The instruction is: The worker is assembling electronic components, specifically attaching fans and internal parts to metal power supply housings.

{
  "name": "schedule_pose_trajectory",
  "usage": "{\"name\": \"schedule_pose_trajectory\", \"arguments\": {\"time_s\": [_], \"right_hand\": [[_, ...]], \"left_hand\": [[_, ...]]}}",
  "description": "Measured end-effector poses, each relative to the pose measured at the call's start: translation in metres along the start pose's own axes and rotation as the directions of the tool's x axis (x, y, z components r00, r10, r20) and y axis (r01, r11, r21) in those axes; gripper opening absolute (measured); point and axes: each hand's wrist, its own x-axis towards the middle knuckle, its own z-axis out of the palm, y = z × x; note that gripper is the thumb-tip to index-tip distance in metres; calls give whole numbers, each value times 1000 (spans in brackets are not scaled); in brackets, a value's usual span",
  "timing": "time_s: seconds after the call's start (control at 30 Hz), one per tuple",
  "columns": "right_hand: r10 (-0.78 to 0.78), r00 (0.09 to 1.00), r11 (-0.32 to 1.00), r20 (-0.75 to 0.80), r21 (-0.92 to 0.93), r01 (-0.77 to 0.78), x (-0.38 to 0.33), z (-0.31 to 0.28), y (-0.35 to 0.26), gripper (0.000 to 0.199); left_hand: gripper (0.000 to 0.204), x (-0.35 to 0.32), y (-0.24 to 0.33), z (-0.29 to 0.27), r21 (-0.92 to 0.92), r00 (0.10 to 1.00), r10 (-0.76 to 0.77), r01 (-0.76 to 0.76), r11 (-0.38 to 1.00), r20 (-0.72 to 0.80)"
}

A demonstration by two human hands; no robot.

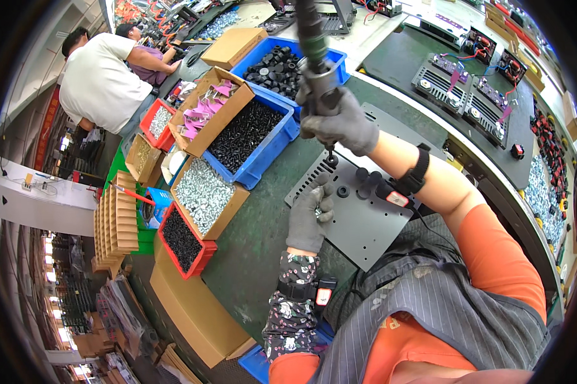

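The right hand (339,121), in a grey glove, is closed around a hanging power screwdriver (314,48) whose bit points down at the far edge of a grey metal plate (365,221). The plate lies flat on the dark green surface (256,249), near its front edge, with several round black parts sitting on it just beside the bit. The left hand (311,217), also gloved, rests on the plate's left edge with its fingers curled around small screws; how many it holds cannot be told.

To the left of the plate a crowd of containers fills the surface. Two blue bins stand there: one (263,137) holds small black screws, the other (282,64), farther back, holds larger black round parts. Two red trays are in view: one (186,240) with black screws near the surface's left edge, one (155,121) with silvery pieces farther back. A cardboard box (205,195) of silver screws sits between the near red tray and the blue screw bin, and another cardboard box (205,112) holds pink clips. None of these lies between the hands and the plate.

At the far left corner, two other people (109,77) bend over the surface, well apart from the plate.
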Motion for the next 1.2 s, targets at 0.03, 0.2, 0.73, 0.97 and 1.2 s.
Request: {"name": "schedule_pose_trajectory", "arguments": {"time_s": [0.03, 0.2, 0.73, 0.97, 1.2], "right_hand": [[58, 996, 997, 60, -49, -55, -6, 7, -21, 43], [-70, 997, 991, -40, 114, 74, -39, 14, -44, 39], [-101, 990, 938, -95, 323, 126, -92, 16, -72, 42], [-114, 988, 927, -100, 347, 142, -100, 8, -70, 44], [-159, 987, 935, 19, 324, 144, -105, 0, -65, 42]], "left_hand": [[28, -5, 3, -10, -44, 998, -12, 15, 999, 68], [28, -17, -2, -2, -51, 999, 44, -44, 998, 6], [41, -41, -21, 28, 90, 984, -67, 53, 995, 165], [41, -42, -26, 49, 93, 984, -120, 109, 990, 129], [42, -37, -36, 56, 188, 995, -98, 101, 977, -26]]}}
